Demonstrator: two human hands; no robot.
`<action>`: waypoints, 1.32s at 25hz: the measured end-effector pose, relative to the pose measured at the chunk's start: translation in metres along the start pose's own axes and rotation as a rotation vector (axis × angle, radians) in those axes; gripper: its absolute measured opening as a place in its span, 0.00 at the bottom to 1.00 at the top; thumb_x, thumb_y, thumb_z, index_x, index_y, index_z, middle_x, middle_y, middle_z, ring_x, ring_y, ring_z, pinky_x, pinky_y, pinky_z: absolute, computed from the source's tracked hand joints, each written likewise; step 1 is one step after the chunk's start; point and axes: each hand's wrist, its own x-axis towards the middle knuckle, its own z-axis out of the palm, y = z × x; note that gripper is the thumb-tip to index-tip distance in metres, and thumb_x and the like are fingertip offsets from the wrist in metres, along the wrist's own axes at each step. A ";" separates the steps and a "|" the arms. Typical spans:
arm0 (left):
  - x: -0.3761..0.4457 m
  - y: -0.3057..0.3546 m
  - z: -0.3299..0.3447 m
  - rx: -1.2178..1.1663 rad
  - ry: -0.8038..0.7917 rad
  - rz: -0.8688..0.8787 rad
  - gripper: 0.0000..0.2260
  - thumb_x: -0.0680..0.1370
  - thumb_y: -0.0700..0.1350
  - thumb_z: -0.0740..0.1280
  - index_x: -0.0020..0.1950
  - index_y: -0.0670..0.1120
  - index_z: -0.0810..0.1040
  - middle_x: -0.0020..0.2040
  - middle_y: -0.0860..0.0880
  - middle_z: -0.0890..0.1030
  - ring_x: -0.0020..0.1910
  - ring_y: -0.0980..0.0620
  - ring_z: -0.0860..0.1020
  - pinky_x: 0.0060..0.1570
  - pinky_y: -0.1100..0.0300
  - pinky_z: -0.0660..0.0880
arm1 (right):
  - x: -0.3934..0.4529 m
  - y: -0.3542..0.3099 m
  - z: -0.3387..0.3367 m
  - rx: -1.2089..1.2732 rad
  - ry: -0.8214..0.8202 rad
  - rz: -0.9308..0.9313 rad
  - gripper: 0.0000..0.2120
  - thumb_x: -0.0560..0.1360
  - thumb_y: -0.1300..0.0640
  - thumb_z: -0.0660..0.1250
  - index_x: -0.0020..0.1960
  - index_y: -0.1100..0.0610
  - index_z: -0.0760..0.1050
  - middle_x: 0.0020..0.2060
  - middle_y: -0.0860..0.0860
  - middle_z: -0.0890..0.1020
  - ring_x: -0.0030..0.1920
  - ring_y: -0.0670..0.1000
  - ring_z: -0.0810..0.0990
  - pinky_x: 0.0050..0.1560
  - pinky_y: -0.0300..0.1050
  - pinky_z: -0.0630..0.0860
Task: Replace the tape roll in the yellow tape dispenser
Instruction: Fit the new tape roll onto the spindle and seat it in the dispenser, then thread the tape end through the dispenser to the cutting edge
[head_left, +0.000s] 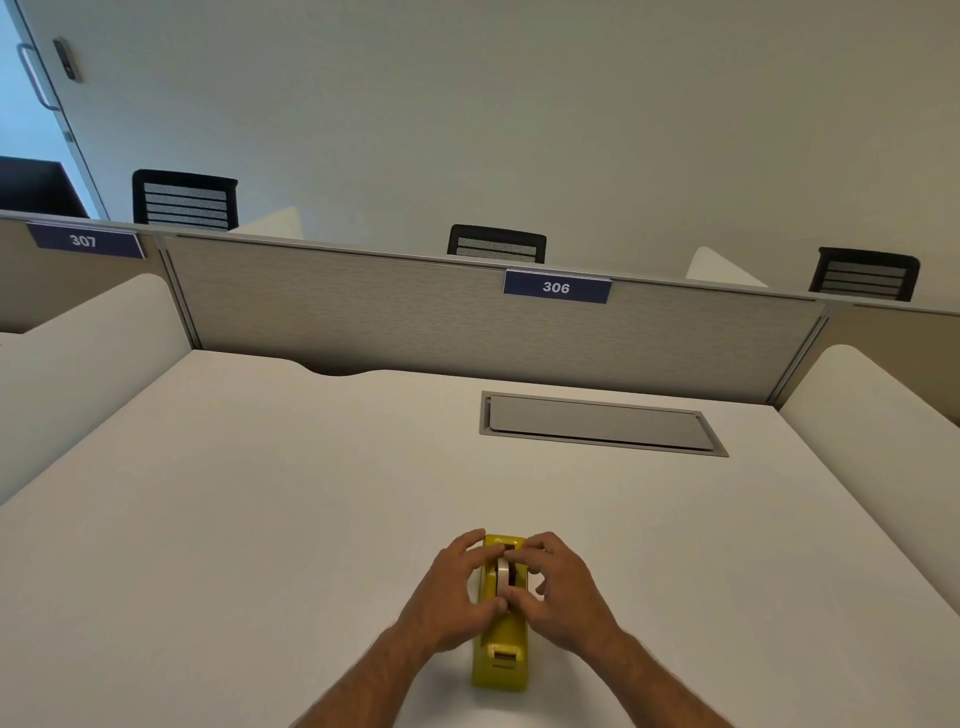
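Note:
The yellow tape dispenser (501, 660) stands on the white desk (260, 519), lengthwise away from me, its cutter end nearest me. A pale tape roll (503, 576) sits upright in the dispenser's slot. My left hand (452, 592) wraps the left side of the dispenser, thumb at the roll's near edge and fingers curled over the far end. My right hand (558, 590) mirrors it on the right side, thumb and fingers pinching the roll from front and back. Both hands partly hide the dispenser's middle.
A grey flush cable hatch (602, 423) is set into the desk behind the dispenser. A fabric partition (415, 317) with the label 306 closes the back; white side dividers (872, 415) flank the desk. Black chairs stand beyond the partition.

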 end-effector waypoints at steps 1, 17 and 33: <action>0.000 0.000 0.000 -0.013 0.008 0.001 0.29 0.71 0.59 0.70 0.71 0.62 0.65 0.76 0.56 0.60 0.74 0.53 0.61 0.70 0.55 0.63 | 0.000 0.000 -0.001 0.001 0.005 -0.005 0.19 0.68 0.45 0.72 0.58 0.45 0.79 0.52 0.42 0.75 0.51 0.44 0.76 0.47 0.35 0.77; 0.006 0.002 -0.003 -0.091 0.018 -0.058 0.27 0.68 0.53 0.76 0.66 0.58 0.74 0.73 0.54 0.66 0.71 0.53 0.65 0.68 0.55 0.69 | 0.007 -0.004 -0.011 -0.174 -0.024 -0.117 0.16 0.70 0.39 0.66 0.54 0.43 0.81 0.44 0.41 0.85 0.43 0.45 0.75 0.43 0.43 0.77; 0.007 0.004 -0.002 -0.193 0.025 -0.087 0.25 0.63 0.51 0.79 0.59 0.59 0.78 0.69 0.56 0.68 0.61 0.55 0.72 0.59 0.61 0.73 | 0.018 -0.010 -0.022 -0.229 -0.129 -0.124 0.18 0.66 0.40 0.67 0.55 0.43 0.80 0.45 0.42 0.83 0.46 0.45 0.74 0.45 0.45 0.76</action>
